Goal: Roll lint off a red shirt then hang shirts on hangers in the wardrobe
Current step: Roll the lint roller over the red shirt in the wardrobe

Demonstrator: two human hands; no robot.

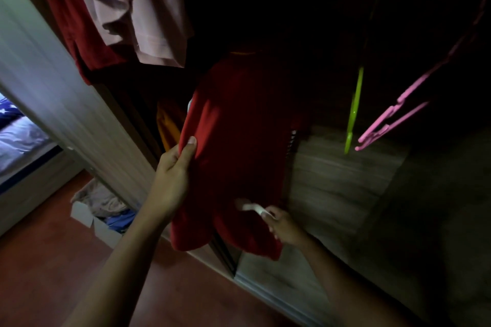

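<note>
Red shirt (239, 141) hangs inside the dark wardrobe (345, 180), between a pink shirt (138, 8) and a green hanger (353, 109). Left hand (172, 175) pinches the shirt's left edge, thumb on top. Right hand (284, 225) grips a white lint roller (251, 206), blurred, seemingly touching the lower shirt front. Pink hanger (393, 114) far right.

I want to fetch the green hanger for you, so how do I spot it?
Look inside the dark wardrobe, to the right of the red shirt. Empty hangers dangle there side by side. Yours is the lime-green hanger nearer the shirt, hanging straight down; the pink hanger beside it slants.
</note>
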